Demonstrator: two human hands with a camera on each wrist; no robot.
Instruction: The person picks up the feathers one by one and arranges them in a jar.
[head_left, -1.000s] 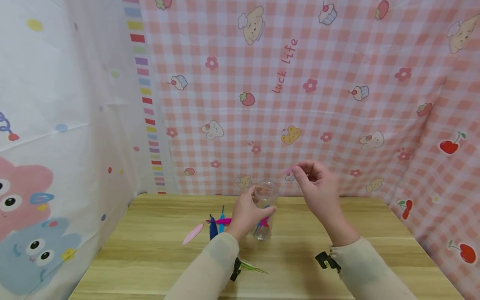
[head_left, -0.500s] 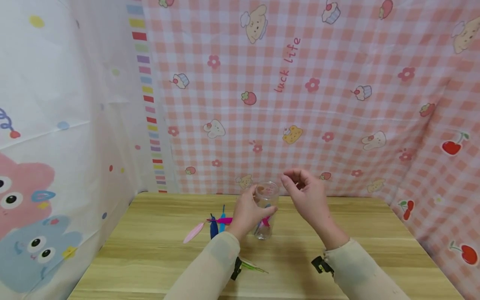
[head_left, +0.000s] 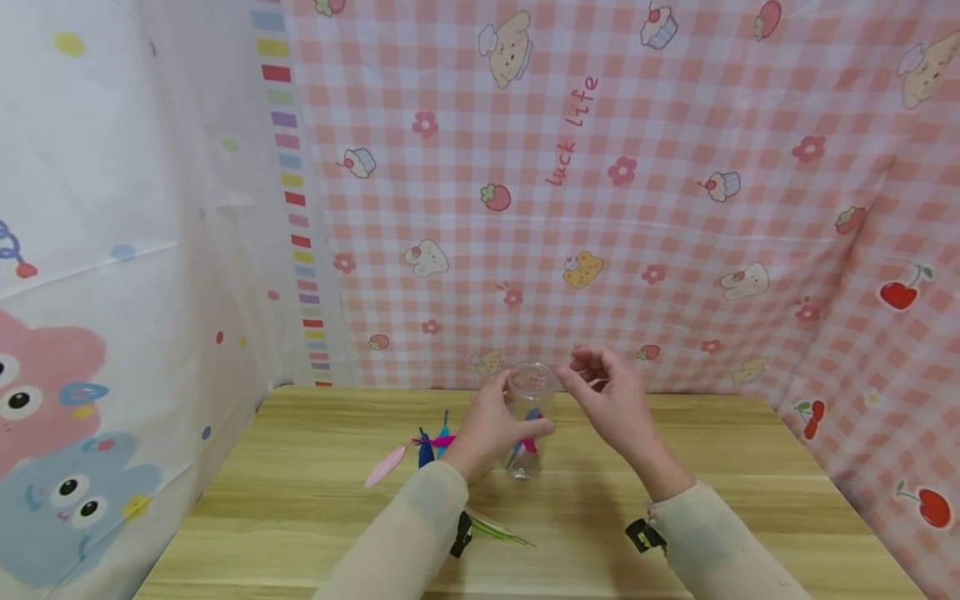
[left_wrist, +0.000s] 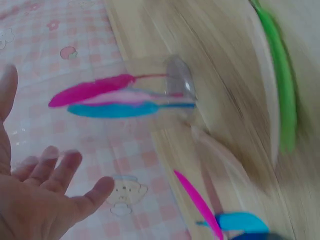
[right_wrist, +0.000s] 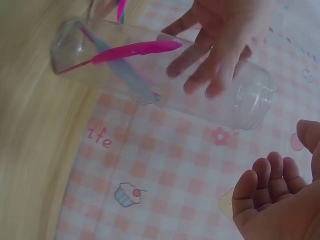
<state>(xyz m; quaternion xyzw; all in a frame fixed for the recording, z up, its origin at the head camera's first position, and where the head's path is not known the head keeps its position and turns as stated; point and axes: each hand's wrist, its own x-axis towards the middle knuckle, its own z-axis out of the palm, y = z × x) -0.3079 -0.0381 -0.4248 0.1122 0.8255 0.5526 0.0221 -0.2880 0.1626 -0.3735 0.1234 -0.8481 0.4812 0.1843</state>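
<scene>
head view: clear jar [head_left: 530, 403] in left grip [head_left: 491, 425], near right grip [head_left: 611, 396]

In the head view the left grip [head_left: 491, 425] hides part of the clear jar [head_left: 531, 393], and the left sleeve [head_left: 408, 525] covers one end of the green feather [head_left: 502, 532]. The left wrist view's lower edge crops the dark blue feather [left_wrist: 254, 236]; the right grip [right_wrist: 280, 200] runs off the right wrist view's edge.

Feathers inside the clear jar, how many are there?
3: in the left wrist view, magenta feather on top, pink feather between, blue feather below; others may be hidden.
</scene>
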